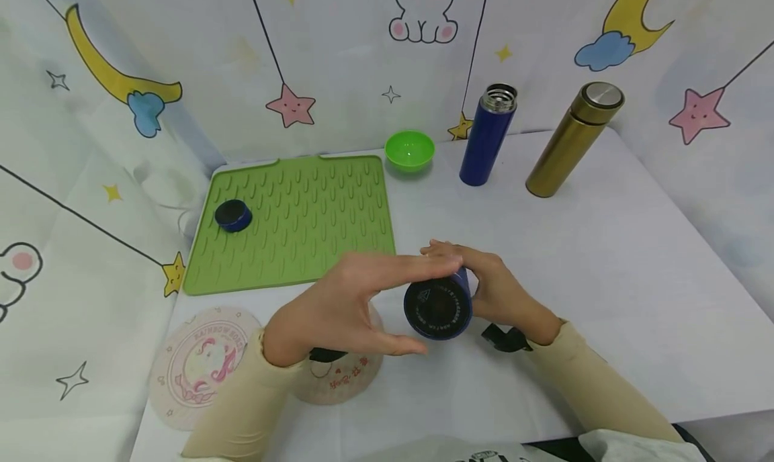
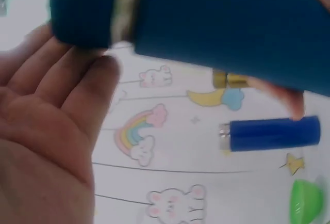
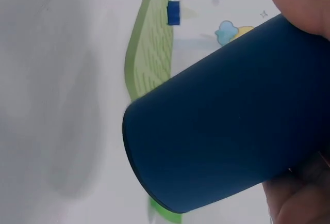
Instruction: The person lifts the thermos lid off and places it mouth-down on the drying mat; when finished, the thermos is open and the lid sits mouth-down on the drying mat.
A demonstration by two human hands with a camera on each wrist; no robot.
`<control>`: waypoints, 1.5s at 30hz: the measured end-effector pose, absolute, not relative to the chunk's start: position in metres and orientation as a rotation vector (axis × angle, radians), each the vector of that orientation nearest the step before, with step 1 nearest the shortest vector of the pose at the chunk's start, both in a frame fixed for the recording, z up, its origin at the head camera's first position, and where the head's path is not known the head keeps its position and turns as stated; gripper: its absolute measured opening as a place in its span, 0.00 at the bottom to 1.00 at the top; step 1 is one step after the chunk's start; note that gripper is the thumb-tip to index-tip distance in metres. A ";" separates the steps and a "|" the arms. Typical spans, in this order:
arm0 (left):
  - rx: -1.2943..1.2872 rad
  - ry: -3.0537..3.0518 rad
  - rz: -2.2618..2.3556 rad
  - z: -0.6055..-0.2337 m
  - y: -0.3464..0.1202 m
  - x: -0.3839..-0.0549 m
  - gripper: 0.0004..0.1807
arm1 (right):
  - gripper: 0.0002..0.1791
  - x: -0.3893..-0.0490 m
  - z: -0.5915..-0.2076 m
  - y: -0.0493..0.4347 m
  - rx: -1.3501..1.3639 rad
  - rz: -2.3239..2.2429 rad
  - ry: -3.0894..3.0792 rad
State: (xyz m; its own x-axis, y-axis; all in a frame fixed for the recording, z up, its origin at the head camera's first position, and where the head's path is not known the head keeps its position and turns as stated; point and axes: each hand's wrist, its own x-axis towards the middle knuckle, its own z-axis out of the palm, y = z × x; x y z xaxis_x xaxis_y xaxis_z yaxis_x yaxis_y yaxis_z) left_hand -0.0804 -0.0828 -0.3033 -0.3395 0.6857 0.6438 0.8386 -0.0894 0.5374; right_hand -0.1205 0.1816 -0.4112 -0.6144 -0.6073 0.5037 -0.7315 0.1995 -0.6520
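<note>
My right hand [image 1: 498,291] grips a blue thermos bottle [image 1: 438,307] by its body, with the black, printed base facing the head camera. In the left wrist view a silver band separates the cap [image 2: 82,12] from the bottle's body. My left hand [image 1: 338,304] is beside the bottle, its fingers straight and its thumb held apart. Those fingertips lie right at the cap's edge in the left wrist view. From the right wrist, the smooth bottle body slants across the view, thumb above and fingers below.
A green ribbed mat [image 1: 302,227] carries a blue cap [image 1: 233,215]. At the back stand a green bowl [image 1: 410,152], an uncapped blue bottle [image 1: 488,136] with a metal neck and a gold thermos [image 1: 574,140]. Two round coasters, including a pink-printed one [image 1: 202,368], lie near the left arm.
</note>
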 end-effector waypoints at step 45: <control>-1.754 -1.874 -1.307 -0.308 -0.074 -0.074 0.37 | 0.35 -0.120 -0.407 0.181 1.393 1.415 -2.086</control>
State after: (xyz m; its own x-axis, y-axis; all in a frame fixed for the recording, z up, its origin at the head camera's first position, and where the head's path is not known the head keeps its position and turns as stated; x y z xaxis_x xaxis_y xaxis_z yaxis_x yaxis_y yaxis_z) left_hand -0.0740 -0.0736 -0.3083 -0.2370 0.6616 0.7115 0.8961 -0.1340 0.4231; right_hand -0.1195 0.1815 -0.4065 -0.5059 -0.5616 0.6548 -0.8159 0.0653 -0.5744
